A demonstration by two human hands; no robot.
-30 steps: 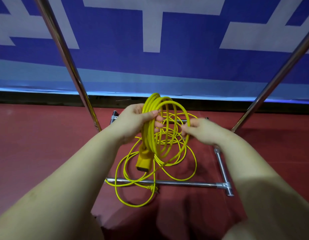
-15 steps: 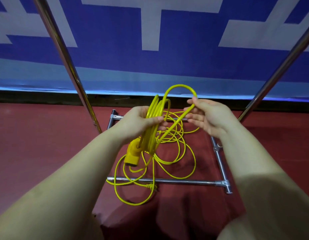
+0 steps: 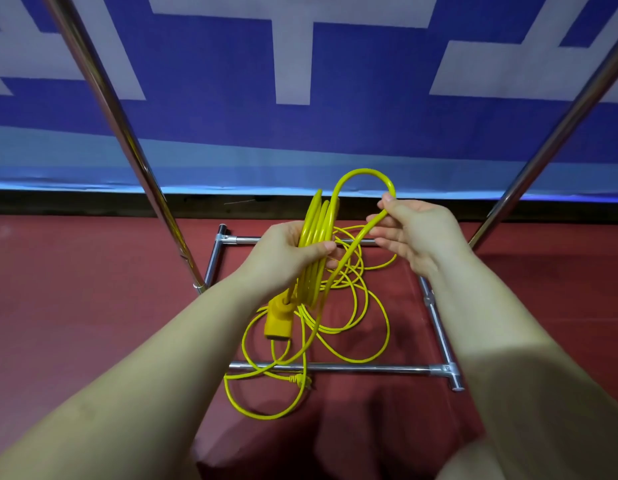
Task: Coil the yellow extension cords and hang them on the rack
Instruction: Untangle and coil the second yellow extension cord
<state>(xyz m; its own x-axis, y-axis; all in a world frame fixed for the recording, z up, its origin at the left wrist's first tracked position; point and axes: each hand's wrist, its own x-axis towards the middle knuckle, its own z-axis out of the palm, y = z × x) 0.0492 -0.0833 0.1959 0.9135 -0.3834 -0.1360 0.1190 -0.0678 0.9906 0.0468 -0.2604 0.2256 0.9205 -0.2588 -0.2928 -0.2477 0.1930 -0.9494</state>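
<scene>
Nearest the camera, both bare forearms reach forward over a red floor (image 3: 75, 306). The left hand (image 3: 283, 254) is curled round a bundle of coiled yellow cord (image 3: 316, 237), thumb across the front of the strands, holding the coil on edge. Below that grip the yellow socket (image 3: 278, 322) hangs from the coil, just under the wrist.

Right of the left grip, and a little higher, the right hand (image 3: 415, 233) pinches a single strand between thumb and fingertips. From the pinch the strand arches up and over in a loop (image 3: 366, 173) back to the coil, its top edge the highest point of the cord. The two hands are near each other but apart, with open air between them under the loop.

Beneath both grips the uncoiled rest of the cord lies in loose rings on the floor, draped over the near bar (image 3: 352, 368) of the rack base; the plug (image 3: 300, 381) rests just past that bar's near side. The base's side bars frame the loose rings left and right.

Farther out, two slanted chrome poles (image 3: 127, 140) rise either side of the hands, leaving a wide gap between them. Behind stands a blue and white wall (image 3: 300, 133).
</scene>
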